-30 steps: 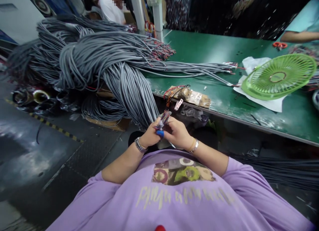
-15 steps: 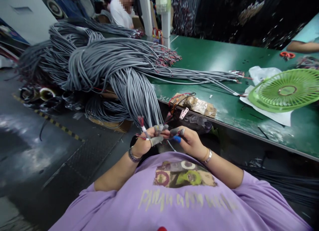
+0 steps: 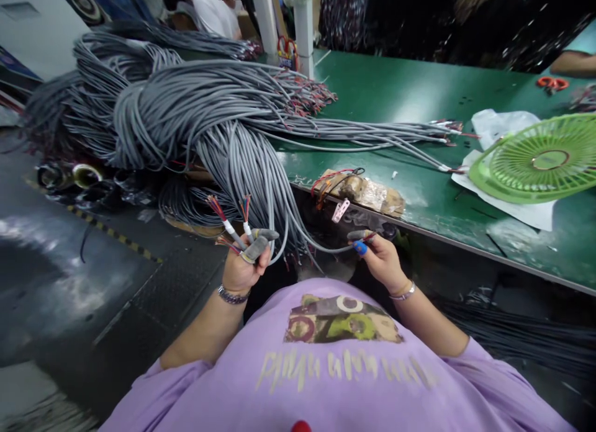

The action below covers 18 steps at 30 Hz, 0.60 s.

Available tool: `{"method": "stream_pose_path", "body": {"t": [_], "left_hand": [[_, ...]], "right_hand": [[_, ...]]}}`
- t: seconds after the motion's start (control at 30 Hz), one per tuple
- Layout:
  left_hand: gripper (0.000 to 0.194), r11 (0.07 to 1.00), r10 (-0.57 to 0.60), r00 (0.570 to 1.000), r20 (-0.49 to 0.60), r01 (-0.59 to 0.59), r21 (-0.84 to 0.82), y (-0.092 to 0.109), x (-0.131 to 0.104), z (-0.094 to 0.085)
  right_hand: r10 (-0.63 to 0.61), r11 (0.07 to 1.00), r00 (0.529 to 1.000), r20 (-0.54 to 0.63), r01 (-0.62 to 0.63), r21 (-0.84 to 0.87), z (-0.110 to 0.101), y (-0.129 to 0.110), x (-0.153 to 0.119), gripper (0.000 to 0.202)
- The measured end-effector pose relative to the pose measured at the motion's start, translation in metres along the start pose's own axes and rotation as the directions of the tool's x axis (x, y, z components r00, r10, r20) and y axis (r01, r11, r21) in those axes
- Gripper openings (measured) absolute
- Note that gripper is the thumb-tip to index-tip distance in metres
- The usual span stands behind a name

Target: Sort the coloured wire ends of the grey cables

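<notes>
My left hand [image 3: 246, 262], with grey covers on thumb and finger, is closed around a few grey cables [image 3: 236, 236]. Their stripped ends stick up and left, showing white bands and thin coloured wires. At the right, my right hand [image 3: 379, 258] pinches the end of one grey cable [image 3: 326, 248] between a blue-tipped thumb and a grey-covered finger. That cable runs left in a sag toward the big hanging bundle of grey cables [image 3: 251, 171], which drapes over the bench edge in front of me.
On the green bench [image 3: 382, 97] lie more grey cables [image 3: 372, 133], a green fan [image 3: 544, 160], red-handled scissors [image 3: 552, 84] and a taped cardboard piece [image 3: 365, 191] at the front edge. A pink clip [image 3: 341, 211] hangs there. A person in white [image 3: 214, 10] is behind; another person's arm [image 3: 575, 63] shows far right.
My hands, close together before, have moved apart: left hand leftward, right hand rightward with one cable end. More cable ends now stand up from my left hand. The view has shifted slightly.
</notes>
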<state>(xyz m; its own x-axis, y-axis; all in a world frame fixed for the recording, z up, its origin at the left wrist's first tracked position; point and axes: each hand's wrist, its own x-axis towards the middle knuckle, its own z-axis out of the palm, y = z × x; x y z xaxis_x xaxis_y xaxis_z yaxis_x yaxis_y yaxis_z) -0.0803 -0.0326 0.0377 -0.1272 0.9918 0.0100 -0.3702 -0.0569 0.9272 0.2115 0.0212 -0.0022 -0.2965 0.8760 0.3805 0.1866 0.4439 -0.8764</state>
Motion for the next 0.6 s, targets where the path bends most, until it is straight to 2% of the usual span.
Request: {"method": "stream_pose_path", "body": {"t": [0.1,0.23,0.33,0.4,0.47,0.53,0.6], "left_hand": [[0.034,0.998,-0.025,0.998,0.050,0.022,0.059,-0.002,0.000,0.005],[0.036,0.997,-0.052,0.991,0.127,0.044,0.065,0.002,0.000,0.008],[0.040,0.999,-0.025,0.976,0.216,0.017,0.043,0.008,0.000,0.007],[0.039,0.999,-0.015,0.961,0.275,0.002,0.048,0.009,0.002,0.009],[0.041,0.997,-0.020,0.955,0.296,-0.003,0.078,0.007,0.006,0.017],[0.047,0.995,-0.023,0.966,0.257,-0.003,0.100,0.005,0.011,0.029],[0.045,0.999,0.008,0.985,0.174,-0.017,0.051,0.006,0.016,0.044]], "right_hand": [[-0.007,1.000,1.000,0.007,0.007,-0.027,-0.001,0.000,-0.004,0.019],[-0.127,0.973,0.987,0.097,0.143,-0.180,-0.011,0.002,-0.002,0.018],[-0.126,0.950,0.990,0.070,0.141,-0.280,-0.022,0.007,0.002,0.019],[-0.086,0.960,0.995,0.051,0.096,-0.262,-0.024,0.007,0.005,0.019],[-0.077,0.982,0.989,0.130,0.097,-0.159,-0.015,0.003,0.008,0.020],[-0.152,0.987,0.944,0.291,0.161,-0.009,0.003,-0.005,0.010,0.020],[-0.252,0.967,0.854,0.456,0.245,0.075,0.025,-0.012,0.013,0.020]]}}
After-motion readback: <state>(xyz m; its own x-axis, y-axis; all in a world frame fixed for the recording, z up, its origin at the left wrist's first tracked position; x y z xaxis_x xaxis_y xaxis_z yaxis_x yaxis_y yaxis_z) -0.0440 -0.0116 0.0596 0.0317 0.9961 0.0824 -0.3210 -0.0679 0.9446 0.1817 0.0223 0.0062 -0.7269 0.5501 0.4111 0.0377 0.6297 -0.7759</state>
